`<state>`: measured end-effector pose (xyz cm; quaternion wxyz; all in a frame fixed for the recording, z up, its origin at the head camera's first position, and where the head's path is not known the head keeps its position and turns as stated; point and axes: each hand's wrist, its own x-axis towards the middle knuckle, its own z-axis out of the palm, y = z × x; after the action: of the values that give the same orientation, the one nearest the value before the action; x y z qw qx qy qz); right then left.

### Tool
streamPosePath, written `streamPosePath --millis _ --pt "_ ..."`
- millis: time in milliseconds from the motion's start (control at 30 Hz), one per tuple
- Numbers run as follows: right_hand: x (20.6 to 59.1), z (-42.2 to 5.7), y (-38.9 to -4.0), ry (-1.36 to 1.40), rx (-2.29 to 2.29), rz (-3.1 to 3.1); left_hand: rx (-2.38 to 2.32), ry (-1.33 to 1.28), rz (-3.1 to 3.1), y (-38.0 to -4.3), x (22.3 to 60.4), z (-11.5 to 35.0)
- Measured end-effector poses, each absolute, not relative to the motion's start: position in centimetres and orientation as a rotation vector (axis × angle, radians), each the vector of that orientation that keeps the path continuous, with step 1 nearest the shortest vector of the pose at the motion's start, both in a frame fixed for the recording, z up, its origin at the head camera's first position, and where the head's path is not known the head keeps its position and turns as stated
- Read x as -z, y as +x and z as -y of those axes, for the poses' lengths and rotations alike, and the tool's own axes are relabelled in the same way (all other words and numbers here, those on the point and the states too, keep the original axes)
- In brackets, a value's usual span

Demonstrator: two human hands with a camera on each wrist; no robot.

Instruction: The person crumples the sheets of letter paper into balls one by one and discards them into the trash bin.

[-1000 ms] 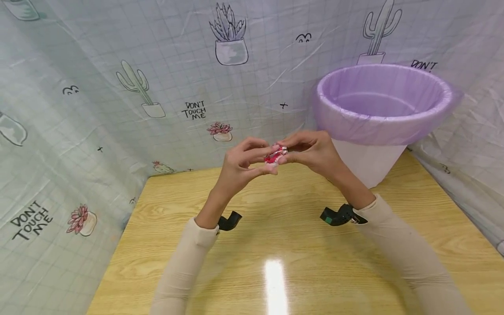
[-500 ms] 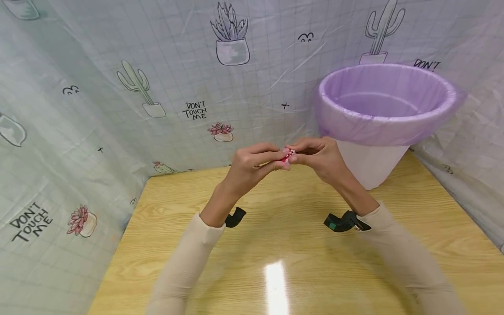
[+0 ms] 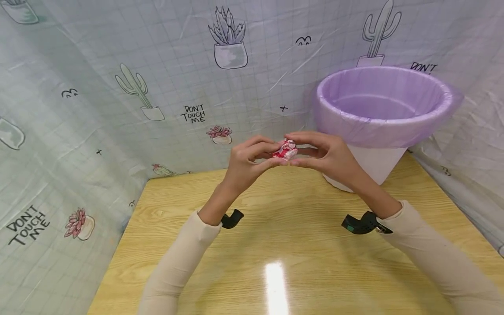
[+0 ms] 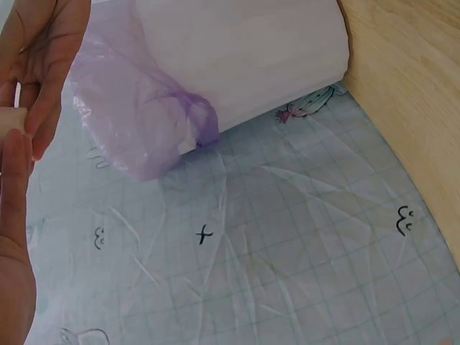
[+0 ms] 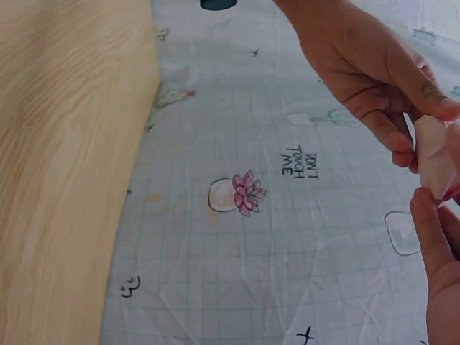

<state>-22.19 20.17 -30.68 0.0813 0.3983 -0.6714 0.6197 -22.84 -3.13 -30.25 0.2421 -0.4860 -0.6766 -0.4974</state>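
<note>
On the far left hangs a pale gridded curtain (image 3: 78, 131) printed with cacti, potted succulents and the words "DON'T TOUCH ME"; it wraps behind and to the right of the scene as well. Below it lies the light wooden tabletop (image 3: 275, 245), bare where a bright glare streaks its near part.

The left hand (image 3: 246, 164) is raised above the tabletop's far half, its sleeve (image 3: 177, 262) cream-coloured, a small black device at the wrist. Its thumb and fingers close in a narrow pinch on the left side of a small crumpled red-and-white wrapper (image 3: 286, 150). The wrapper is held in the air between the two hands, clear of the tabletop, just in front of the bin.

The right hand (image 3: 328, 157) meets it from the other side, its grip likewise narrow, fingertips and thumb pinching the wrapper's right edge. In the right wrist view a pale piece shows between the fingertips.

Further right, on the tabletop's far corner, stands a white bin (image 3: 370, 164) lined with a purple bag (image 3: 382, 127), folded over the rim.
</note>
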Motion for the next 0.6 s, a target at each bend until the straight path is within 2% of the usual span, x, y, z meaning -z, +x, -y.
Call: streamPosePath --millis 400,600 --pt "28.6 -21.6 -22.1 1.131 -1.492 1.982 1.272 -1.288 1.903 -22.9 28.9 1.5" --pt "27.1 -22.6 -22.6 1.144 -1.384 1.972 1.532 -1.263 1.956 -23.6 27.9 0.4"
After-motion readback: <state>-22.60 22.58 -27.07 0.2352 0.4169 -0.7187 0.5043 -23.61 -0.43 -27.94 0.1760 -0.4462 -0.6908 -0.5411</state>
